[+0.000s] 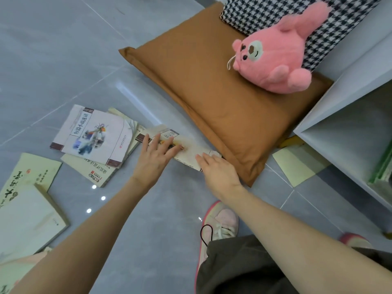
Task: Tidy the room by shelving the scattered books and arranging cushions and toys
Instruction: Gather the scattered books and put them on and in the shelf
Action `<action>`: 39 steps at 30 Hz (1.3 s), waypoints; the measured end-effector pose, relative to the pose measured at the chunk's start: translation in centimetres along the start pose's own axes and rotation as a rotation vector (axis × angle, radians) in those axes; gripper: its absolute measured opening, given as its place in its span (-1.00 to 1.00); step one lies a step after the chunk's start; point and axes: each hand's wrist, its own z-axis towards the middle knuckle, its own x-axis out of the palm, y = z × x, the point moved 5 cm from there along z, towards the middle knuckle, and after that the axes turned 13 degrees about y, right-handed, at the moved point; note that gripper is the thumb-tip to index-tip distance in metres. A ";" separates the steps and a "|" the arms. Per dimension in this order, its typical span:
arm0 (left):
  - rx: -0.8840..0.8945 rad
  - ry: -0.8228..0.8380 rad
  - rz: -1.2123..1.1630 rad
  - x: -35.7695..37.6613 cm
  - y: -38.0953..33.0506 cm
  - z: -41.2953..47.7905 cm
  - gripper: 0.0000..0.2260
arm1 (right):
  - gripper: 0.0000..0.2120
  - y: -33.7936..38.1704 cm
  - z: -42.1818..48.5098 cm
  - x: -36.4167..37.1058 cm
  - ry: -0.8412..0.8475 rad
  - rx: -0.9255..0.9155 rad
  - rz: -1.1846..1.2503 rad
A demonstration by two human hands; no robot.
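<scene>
Left hand [156, 154], right hand [216, 168] on book [192, 152], axis diagonal

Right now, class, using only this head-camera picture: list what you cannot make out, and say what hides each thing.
All head view:
Book: title covered by left hand and right hand, also blurred.
Right hand: blur hides whether it grips or rests.
Houndstooth cushion: cut by top edge, partly behind pink plush toy.
Green books: cut by right edge.
Yellow object: mostly under brown cushion and shelf.
</scene>
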 end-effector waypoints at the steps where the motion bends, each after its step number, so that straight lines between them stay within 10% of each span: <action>1: 0.013 -0.042 0.015 -0.8 0.1 -0.3 -0.22 | -0.36 0.3 -0.4 -0.3 -0.003 -0.005 -0.001; 5: 0.031 -0.251 -0.029 -4.3 1.0 -2.0 -0.61 | -0.27 1.6 -2.7 -2.6 -0.050 -0.029 0.028; 39: 0.071 -1.104 -0.060 -44.6 -9.9 -5.3 -0.55 | -0.47 -9.9 -36.9 -29.8 -1.094 0.272 -0.378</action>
